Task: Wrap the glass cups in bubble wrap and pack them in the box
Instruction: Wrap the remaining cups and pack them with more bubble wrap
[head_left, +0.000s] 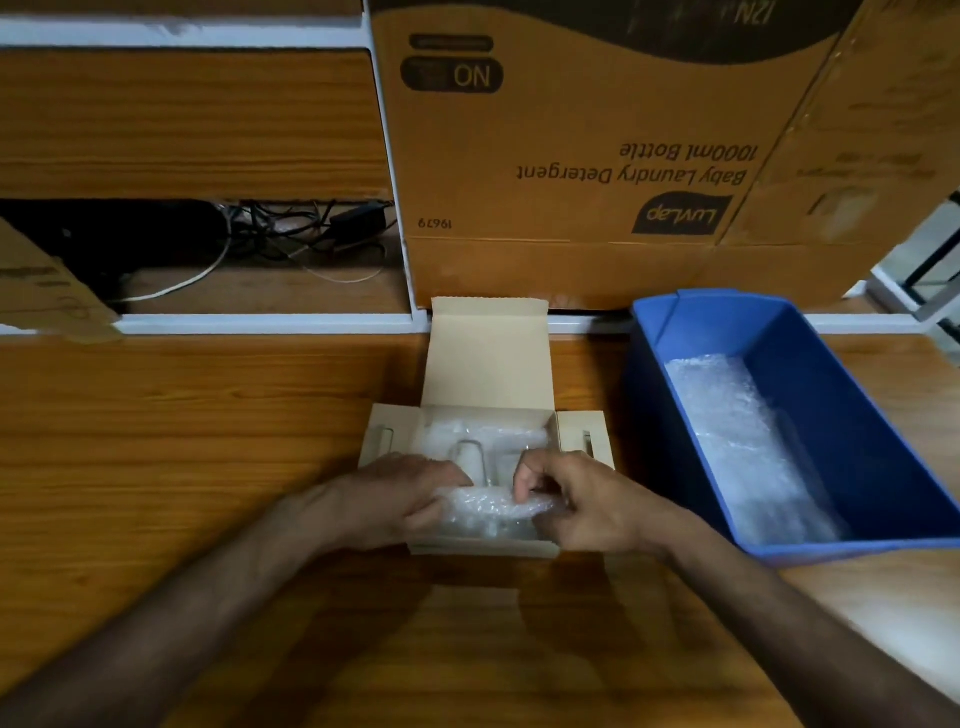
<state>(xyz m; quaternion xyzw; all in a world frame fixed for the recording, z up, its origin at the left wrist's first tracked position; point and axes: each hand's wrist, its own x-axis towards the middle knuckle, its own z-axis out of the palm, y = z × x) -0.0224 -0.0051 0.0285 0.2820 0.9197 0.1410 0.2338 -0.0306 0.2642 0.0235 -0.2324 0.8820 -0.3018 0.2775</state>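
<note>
At the far left a corner of brown cardboard (47, 291) juts over the back edge of the wooden table (182, 441), and behind that edge a low shelf opening holds a tangle of dark and white cables (291, 234). The table surface from there to the small box lies bare wood.

The left hand (410, 493) rests over the near left part of the small open box (488, 364), fingers curled onto the left end of a bubble-wrapped bundle (493, 506). The bundle lies across the box's near half, just inside its front wall. The glass inside the wrap cannot be made out. More bubble wrap fills the far half, with a pale divider tab (470, 457) standing in the middle. The box lid stands open at the back and both side flaps are spread outward.

The right hand (576, 501) pinches the bundle's right end, fingers bent in tight.

Just beside the box's right flap sits a blue bin (852, 415) with bubble wrap sheets (748, 447) along its floor. Behind both, a large brown carton (571, 156) closes off the table's far edge.
</note>
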